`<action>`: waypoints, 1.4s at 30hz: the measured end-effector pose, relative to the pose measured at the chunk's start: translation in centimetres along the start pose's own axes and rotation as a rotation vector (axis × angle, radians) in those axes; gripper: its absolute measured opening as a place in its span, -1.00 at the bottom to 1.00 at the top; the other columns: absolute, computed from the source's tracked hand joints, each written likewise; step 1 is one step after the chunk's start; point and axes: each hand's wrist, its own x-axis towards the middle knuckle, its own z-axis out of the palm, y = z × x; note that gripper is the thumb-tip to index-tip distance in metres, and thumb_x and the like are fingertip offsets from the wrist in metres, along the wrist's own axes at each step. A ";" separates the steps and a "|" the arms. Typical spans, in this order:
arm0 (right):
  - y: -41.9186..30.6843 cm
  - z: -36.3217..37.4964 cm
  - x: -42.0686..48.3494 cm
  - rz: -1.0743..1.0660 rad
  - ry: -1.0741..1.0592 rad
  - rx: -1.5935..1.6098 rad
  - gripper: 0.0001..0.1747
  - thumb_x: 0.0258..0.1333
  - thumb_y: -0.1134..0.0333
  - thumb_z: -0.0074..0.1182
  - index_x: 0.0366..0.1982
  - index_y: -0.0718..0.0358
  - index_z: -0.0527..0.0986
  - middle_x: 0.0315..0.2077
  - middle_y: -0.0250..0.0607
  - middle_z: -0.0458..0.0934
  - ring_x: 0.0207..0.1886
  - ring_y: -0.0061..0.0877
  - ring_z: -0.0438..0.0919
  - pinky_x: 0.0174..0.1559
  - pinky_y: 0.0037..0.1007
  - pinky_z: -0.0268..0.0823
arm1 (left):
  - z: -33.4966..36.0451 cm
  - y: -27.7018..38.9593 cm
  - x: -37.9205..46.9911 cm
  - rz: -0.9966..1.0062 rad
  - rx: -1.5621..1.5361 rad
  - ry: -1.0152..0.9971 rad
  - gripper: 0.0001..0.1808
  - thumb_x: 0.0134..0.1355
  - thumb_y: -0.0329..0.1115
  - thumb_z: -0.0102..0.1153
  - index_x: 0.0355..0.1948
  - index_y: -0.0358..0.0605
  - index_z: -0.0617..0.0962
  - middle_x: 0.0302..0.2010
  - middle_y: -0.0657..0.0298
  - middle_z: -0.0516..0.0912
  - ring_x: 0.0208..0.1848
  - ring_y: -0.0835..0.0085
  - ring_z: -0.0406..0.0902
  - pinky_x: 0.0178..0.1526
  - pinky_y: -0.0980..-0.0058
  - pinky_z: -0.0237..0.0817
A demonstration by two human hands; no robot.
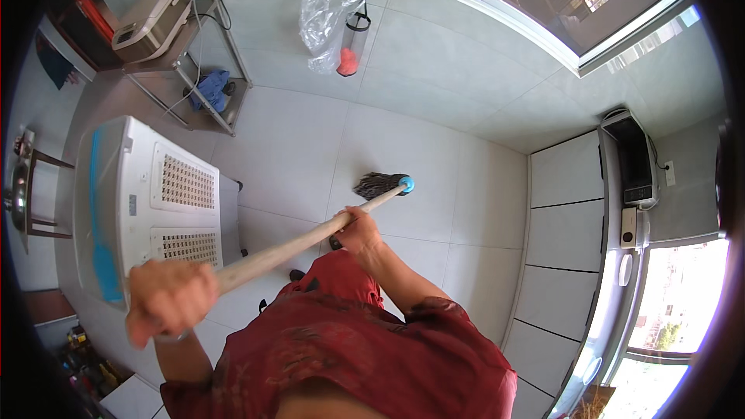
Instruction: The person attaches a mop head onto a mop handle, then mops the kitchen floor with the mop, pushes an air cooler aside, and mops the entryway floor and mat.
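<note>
A mop with a long wooden handle (291, 253) runs slantwise across the view in front of my body. My left hand (171, 299) is closed round the handle near its upper end, on the left. Lower down the handle, my right hand (358, 231) grips it close to the middle of the view. The handle meets a round blue socket (407, 185), and dark mop strands (375, 185) trail left from it on the pale tiled floor (401, 142).
Left of me stands a white cabinet-like unit (139, 209) with perforated panels. A metal rack (215, 64) carries a rice-cooker-like appliance (154, 20) and blue cloth (214, 90). A clear bag (323, 26) and a clear tube (354, 41) hang on the wall. Tiled cupboards (559, 233) support a microwave (631, 157).
</note>
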 end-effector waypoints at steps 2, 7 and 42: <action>-3.8 -2.0 3.1 -0.102 0.082 0.038 -0.89 0.01 0.42 -0.08 -0.40 0.23 0.27 -0.51 -0.24 0.35 -0.37 -0.38 0.37 -0.16 -0.22 0.25 | -0.6 -4.6 1.9 -0.062 -0.020 0.030 -0.62 0.12 -0.15 0.04 -0.75 -0.11 0.43 -0.72 0.30 0.41 -0.61 0.42 0.35 -0.26 0.37 0.22; -11.4 -5.4 8.9 -0.266 0.291 0.039 -0.91 -0.04 0.48 -0.07 -0.43 0.25 0.28 -0.54 -0.25 0.35 -0.46 -0.40 0.37 -0.26 -0.31 0.32 | -2.3 -17.6 3.2 -0.419 0.115 0.159 -0.70 0.16 -0.39 -0.07 -0.72 -0.15 0.40 -0.57 0.27 0.47 -0.37 0.41 0.41 -0.07 0.32 0.18; 7.4 10.1 19.4 -0.210 -0.359 -2.057 -0.72 -0.21 0.28 0.03 -0.45 0.36 0.42 -0.68 -0.14 0.47 -0.67 -0.33 0.49 -0.63 -0.30 0.36 | 5.7 -15.9 -3.1 -0.382 1.592 0.784 -0.68 -0.10 -0.41 0.28 -0.30 -0.30 0.50 -0.23 0.00 0.58 -0.15 0.15 0.56 -0.23 0.40 0.45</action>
